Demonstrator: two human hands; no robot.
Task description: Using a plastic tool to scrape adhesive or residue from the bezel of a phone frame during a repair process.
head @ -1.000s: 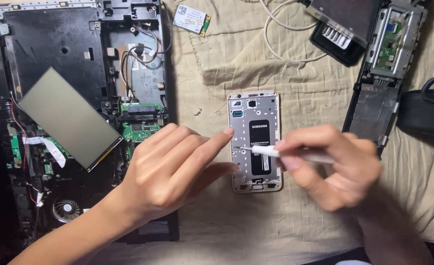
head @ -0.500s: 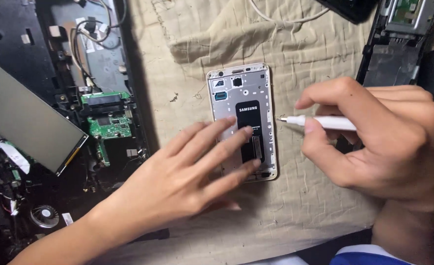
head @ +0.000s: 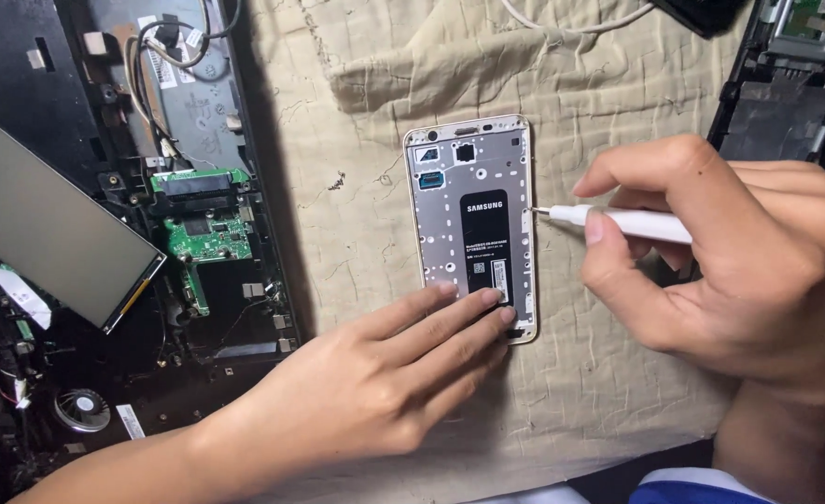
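An opened phone (head: 473,224), its back cover off, is laid flat on a beige quilted cloth (head: 375,140), between a dismantled laptop chassis (head: 151,187) and another stripped black casing (head: 776,93). Its lower end is pressed down by the spread, flat fingers of the left hand (head: 384,383), by which nothing is grasped. A white pen-shaped tool (head: 618,221) is pinched in the closed right hand (head: 730,252), its metal tip seemingly touching the phone's right edge.

Wrinkled beige cloth (head: 562,84) covers work surface — dismantled black laptop chassis (head: 104,233) at left, even light.
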